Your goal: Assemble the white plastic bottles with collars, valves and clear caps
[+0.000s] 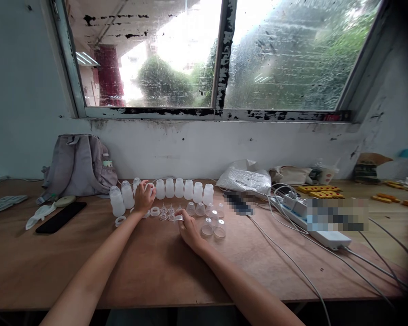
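Observation:
Frosted white baby bottles stand in a curved row on the wooden table. At its left end one bottle [117,202] looks topped with a cap, while a bottle [170,188] on the right has a plain open neck. My left hand [144,198] curls its fingers round a bottle [152,189], mostly hidden behind them. My right hand [190,228] pinches a small clear ribbed piece [179,218], perhaps a ring. Between the hands lie clear teats [163,213] and a white collar ring [154,211]. Clear dome caps [207,230] sit just right of my right hand.
A grey backpack [76,165] and a black phone [61,217] are on the left. A silvery plastic bag [246,177] lies by the wall. On the right, cables run from a white power strip [326,235] across the table. Yellow pieces [321,191] lie behind it.

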A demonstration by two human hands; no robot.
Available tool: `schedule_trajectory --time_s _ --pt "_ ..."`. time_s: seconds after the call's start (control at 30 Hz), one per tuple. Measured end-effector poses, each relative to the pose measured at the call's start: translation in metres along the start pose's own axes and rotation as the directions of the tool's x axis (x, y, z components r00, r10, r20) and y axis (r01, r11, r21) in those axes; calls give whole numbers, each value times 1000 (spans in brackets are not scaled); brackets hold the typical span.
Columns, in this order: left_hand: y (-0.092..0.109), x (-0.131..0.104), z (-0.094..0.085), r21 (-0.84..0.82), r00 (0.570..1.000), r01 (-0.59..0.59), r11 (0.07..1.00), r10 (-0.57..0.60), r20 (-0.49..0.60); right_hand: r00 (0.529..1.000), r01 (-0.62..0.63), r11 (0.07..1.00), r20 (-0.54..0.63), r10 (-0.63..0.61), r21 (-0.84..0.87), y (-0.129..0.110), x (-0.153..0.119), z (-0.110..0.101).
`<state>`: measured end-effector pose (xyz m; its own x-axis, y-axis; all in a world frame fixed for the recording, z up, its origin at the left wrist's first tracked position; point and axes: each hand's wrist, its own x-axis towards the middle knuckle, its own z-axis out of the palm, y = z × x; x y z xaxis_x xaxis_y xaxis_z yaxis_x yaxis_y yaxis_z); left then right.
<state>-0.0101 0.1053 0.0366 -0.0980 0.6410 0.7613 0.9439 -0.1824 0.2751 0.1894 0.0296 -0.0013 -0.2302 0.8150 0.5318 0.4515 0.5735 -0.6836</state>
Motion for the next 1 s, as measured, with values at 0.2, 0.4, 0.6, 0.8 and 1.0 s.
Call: schedule_trajectory --time_s 0.2,0.4,0.6,0.8,1.0 --pt "38 -36 -29 -387 960 -203 900 105 -259 990 -139 969 34 134 204 -5 2 0" --pt "59 -81 -32 -603 991 -103 791 132 3 966 -221 762 28 258 609 -3 9 0" --pt "57 -91 -23 -660 951 135 739 90 296 949 -203 703 -40 313 682 3 19 -11" --pt "60 -88 -27 -652 856 198 732 196 479 988 -53 846 -98 123 531 -9 19 -23" --pt "55 -90 -25 -663 861 226 714 172 479 998 60 925 -39 -49 375 -15 17 -32"
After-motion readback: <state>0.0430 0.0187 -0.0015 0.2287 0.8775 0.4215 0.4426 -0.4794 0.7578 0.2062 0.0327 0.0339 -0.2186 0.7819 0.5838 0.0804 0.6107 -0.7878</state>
